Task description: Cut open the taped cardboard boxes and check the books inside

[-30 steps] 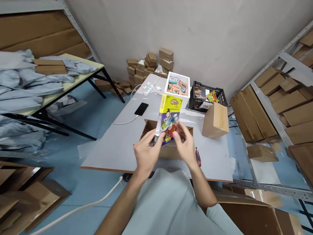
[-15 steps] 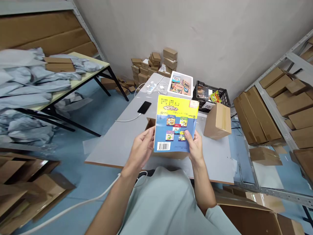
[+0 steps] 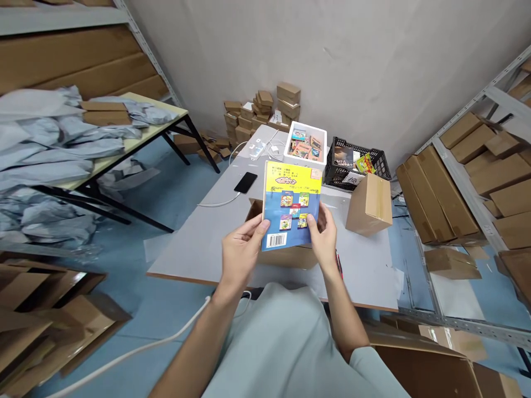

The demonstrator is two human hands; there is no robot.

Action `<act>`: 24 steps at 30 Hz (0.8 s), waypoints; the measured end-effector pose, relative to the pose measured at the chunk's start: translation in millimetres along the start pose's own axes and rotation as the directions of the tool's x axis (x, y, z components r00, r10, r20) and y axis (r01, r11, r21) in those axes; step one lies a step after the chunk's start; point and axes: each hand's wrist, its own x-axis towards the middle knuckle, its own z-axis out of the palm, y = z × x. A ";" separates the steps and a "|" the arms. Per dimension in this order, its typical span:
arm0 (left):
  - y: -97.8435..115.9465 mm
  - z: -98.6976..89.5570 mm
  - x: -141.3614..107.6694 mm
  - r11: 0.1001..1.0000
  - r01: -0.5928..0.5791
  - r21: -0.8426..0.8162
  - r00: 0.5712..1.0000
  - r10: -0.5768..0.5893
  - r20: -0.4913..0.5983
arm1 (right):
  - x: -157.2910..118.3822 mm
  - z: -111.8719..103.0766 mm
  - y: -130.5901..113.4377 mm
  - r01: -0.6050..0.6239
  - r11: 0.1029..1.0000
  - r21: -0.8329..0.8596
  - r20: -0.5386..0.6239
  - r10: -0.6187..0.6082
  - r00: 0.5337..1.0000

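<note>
A blue and yellow book (image 3: 274, 213), its barcode side toward me, is held up in both hands above an open cardboard box (image 3: 286, 258). My left hand (image 3: 243, 243) grips its left edge, thumb on the cover. At the right edge my right hand (image 3: 323, 235) holds it, the thumb pressed on the cover and the fingers behind. Most of the box is hidden by the book. Beside my right wrist a thin red and black object (image 3: 339, 264) shows in part; its kind I cannot make out.
On the grey table (image 3: 186, 243) lie a phone (image 3: 245, 182) on a white cable, a white bin (image 3: 306, 160) of small books, a black crate (image 3: 375, 160) of books and a closed carton (image 3: 369, 204). Shelves of cartons stand right; grey bags cover the left table (image 3: 135, 138).
The book has turned slightly and tilted, shifting a little left. My left thumb now lies on its cover. The red and black object has come into view by my right wrist.
</note>
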 end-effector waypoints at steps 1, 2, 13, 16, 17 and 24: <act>-2.1 0.3 -1.8 0.996 -0.059 0.065 0.997 0.061 -0.038 | -3.8 1.9 -1.3 0.054 0.996 -0.068 -0.042 -0.057 0.998; -4.3 0.9 -4.2 0.984 -0.118 0.132 0.989 0.129 -0.074 | -9.0 4.6 -3.8 0.084 0.990 -0.116 -0.042 -0.089 0.995; -1.5 9.8 -29.1 0.702 -0.633 0.327 0.773 0.550 0.315 | -34.1 29.5 -27.2 -0.078 0.983 0.164 0.120 0.058 0.991; 7.5 -8.4 -12.7 0.788 -0.490 0.373 0.869 0.473 0.144 | -19.9 16.3 -18.2 -0.227 0.927 0.299 0.189 0.176 0.966; 8.9 -15.2 -5.9 0.814 -0.432 0.389 0.892 0.449 0.052 | -16.9 12.8 -15.3 -0.272 0.902 0.336 0.213 0.208 0.955; 7.7 -36.6 16.3 0.987 -0.019 0.158 0.998 0.008 0.067 | -13.7 7.3 -0.3 -0.324 0.883 0.339 0.248 0.248 0.936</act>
